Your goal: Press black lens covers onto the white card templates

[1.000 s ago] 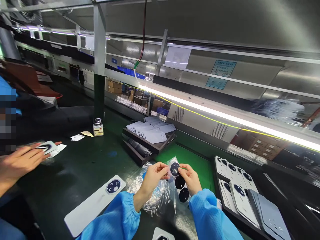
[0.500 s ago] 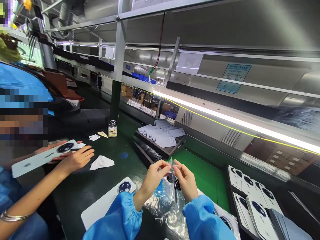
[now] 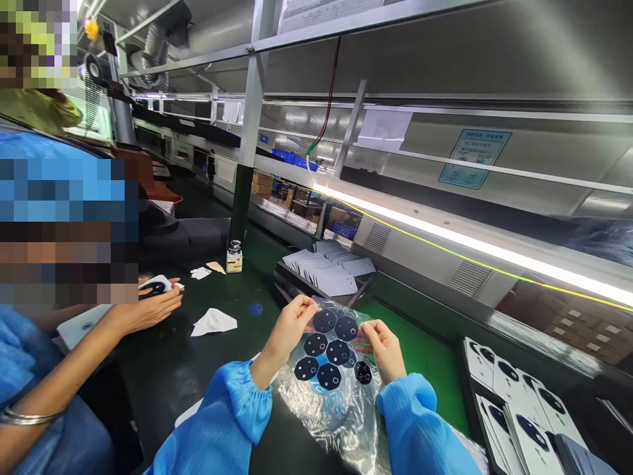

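bright blue sleeves (elastic cuffs), bare hands

A clear plastic bag is held up by its top edge in the near middle, over the dark bench, crinkled and shiny. Inside it lie several round black lens discs with small holes, grouped close together in the upper part.
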Demonstrator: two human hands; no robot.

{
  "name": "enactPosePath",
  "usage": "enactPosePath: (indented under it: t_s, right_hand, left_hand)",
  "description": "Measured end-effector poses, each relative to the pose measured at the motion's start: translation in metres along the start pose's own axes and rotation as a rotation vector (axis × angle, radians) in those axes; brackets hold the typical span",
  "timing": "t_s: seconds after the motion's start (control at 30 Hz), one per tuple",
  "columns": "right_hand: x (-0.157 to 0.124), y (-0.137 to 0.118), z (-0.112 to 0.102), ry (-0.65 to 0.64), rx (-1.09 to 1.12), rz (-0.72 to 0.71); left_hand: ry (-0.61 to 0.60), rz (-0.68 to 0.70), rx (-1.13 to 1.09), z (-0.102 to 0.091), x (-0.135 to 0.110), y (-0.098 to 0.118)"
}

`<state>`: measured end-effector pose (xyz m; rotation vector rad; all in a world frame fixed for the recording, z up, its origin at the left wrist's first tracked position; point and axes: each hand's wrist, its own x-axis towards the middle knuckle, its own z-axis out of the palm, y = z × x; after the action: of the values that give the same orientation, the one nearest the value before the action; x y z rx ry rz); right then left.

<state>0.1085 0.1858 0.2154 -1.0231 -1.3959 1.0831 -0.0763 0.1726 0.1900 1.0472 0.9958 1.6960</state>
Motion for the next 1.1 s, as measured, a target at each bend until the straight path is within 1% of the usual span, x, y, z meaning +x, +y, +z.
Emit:
enactPosePath:
  t_s: [0.1, 0.17, 0.23, 0.3, 0.37, 0.4, 0.47, 0.5, 0.57, 0.67, 0.77, 0.83, 0.9, 1.0, 1.1]
  right_hand:
    - [0.000, -0.007, -0.005, -0.019, -0.006, 0.018]
    - [-0.003, -0.008, -0.013, -0.020, -0.007, 0.053]
    - [-0.011, -0.004, -0.022, -0.014, -0.005, 0.126]
    - [-0.025, 0.004, -0.029, -0.031, 0.005, 0.261]
    - [-0.041, 0.016, -0.031, -0.105, 0.031, 0.441]
    - [-0.048, 0.022, -0.029, -0.152, 0.051, 0.522]
    - [-0.059, 0.036, -0.025, -0.211, 0.105, 0.611]
    - [-0.062, 0.043, -0.022, -0.209, 0.132, 0.614]
    - [-0.065, 0.057, -0.018, -0.146, 0.172, 0.565]
    - [-0.064, 0.073, -0.015, -0.048, 0.209, 0.462]
    - [-0.062, 0.082, -0.015, -0.026, 0.243, 0.410]
    - [-0.059, 0.085, -0.016, -0.024, 0.234, 0.404]
    - [-0.055, 0.089, -0.017, -0.019, 0.194, 0.405]
    - [-0.050, 0.097, -0.019, -0.010, 0.103, 0.400]
    - [-0.047, 0.107, -0.018, -0.006, -0.007, 0.362]
  left_hand:
    - [-0.030, 0.019, 0.016, 0.000, 0.002, 0.002]
    - [-0.056, 0.047, 0.029, 0.002, 0.004, 0.004]
    - [-0.091, 0.085, 0.045, 0.007, 0.004, 0.008]
    - [-0.150, 0.128, 0.063, 0.014, 0.000, 0.015]
    - [-0.260, 0.168, 0.093, 0.021, -0.008, 0.022]
    - [-0.340, 0.180, 0.113, 0.024, -0.014, 0.026]
    - [-0.529, 0.187, 0.159, 0.027, -0.028, 0.032]
    - [-0.621, 0.184, 0.183, 0.025, -0.035, 0.034]
    - [-0.760, 0.178, 0.230, 0.019, -0.046, 0.034]
    - [-0.863, 0.182, 0.306, -0.001, -0.056, 0.026]
    - [-0.952, 0.166, 0.462, -0.023, -0.057, 0.015]
    - [-0.984, 0.151, 0.587, -0.035, -0.054, 0.008]
    - [-0.983, 0.138, 0.673, -0.044, -0.051, 0.001]
    - [-0.986, 0.107, 0.727, -0.053, -0.047, -0.010]
    - [-1.002, 0.067, 0.753, -0.058, -0.044, -0.024]
